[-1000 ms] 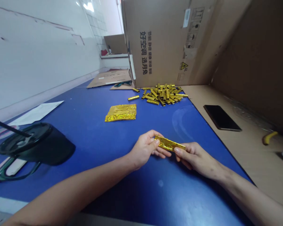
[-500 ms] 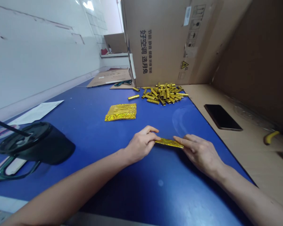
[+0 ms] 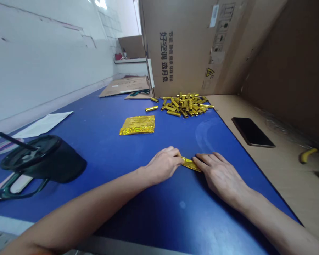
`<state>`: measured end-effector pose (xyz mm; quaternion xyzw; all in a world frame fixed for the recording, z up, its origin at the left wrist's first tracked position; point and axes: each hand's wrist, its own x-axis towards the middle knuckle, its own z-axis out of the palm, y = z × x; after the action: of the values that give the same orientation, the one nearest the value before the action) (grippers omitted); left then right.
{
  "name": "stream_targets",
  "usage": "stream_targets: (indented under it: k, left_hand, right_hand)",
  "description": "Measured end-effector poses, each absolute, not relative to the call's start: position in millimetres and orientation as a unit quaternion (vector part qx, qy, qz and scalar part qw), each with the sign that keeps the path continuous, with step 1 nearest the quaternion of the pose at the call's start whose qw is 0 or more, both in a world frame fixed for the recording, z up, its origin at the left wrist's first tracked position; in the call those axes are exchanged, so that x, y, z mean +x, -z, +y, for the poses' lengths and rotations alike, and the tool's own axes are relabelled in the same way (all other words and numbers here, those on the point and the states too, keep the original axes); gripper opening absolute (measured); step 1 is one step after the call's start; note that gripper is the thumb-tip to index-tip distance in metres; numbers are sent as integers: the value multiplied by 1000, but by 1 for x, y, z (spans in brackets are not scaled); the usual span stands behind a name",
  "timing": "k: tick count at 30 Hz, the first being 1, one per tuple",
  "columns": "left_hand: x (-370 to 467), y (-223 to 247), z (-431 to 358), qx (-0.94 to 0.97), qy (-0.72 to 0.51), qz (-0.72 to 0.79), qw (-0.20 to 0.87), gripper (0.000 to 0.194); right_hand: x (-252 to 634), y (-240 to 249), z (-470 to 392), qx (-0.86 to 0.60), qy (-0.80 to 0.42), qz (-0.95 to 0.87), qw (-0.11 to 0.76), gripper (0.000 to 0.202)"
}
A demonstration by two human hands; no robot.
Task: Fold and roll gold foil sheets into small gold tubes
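Observation:
A narrow gold foil strip [image 3: 190,164] lies between my two hands, low over the blue table [image 3: 117,152]. My left hand [image 3: 166,163] pinches its left end with curled fingers. At the right end, my right hand [image 3: 219,173] holds the strip, palm down, its fingers close together. Beyond them to the left lies a flat stack of gold foil sheets [image 3: 137,125]. Farther back is a heap of small gold folded tubes [image 3: 186,105], with a loose gold tube [image 3: 151,108] on its left side.
A dark lidded mug [image 3: 50,159] with a straw stands at the left, near white paper [image 3: 44,124]. A large cardboard box [image 3: 191,46] rises behind the heap. On cardboard at the right lie a phone [image 3: 252,131] and a small banana-like item [image 3: 307,155].
My left hand has moved slightly right and its fingers have curled in more. My right hand has flattened and turned palm down. Less of the strip shows, and it sits lower.

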<state>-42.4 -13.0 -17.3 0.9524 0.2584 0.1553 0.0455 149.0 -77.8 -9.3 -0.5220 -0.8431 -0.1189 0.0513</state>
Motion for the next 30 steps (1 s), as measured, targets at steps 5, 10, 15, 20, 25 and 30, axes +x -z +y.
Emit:
stream_targets:
  k: [5,10,15,20,25,30]
  left_hand:
    - [-42,16,-18,949,-157,273,25,18]
    - [-42,19,-18,954,-155,257,25,18]
    - [-41,16,-17,956,-127,265,5,18]
    - [-38,10,-29,956,-93,277,-28,25]
    - [-40,17,-41,957,-62,273,-82,36]
    - [-40,20,-43,951,-59,291,-90,47]
  right_hand:
    - [145,10,-84,-489,80,-865,74,41]
    - [136,8,-91,-465,54,-881,71,36]
    - [130,9,-96,-453,89,-886,51,37]
    - [124,9,-104,-466,97,-879,28,52]
    - [125,7,-105,-476,66,-877,19,67]
    - [143,5,-89,-514,48,-857,6,59]
